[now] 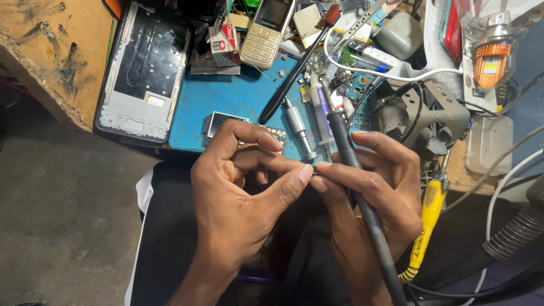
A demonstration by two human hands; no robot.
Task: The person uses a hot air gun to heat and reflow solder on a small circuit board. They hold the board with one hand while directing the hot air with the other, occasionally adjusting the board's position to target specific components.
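Observation:
My left hand and my right hand meet above my lap, thumb and fingertips pinching a tiny part too small to make out. A black soldering iron rests across my right hand, its handle running down to a dark cable and its tip pointing up towards the bench. Behind my left fingers lies a small phone circuit board with a display on the blue mat.
A phone frame lies at the left, a keypad phone at the top. Tweezers, a screwdriver, a syringe, a black stylus, a yellow-handled tool, white cables and a metal stand crowd the bench.

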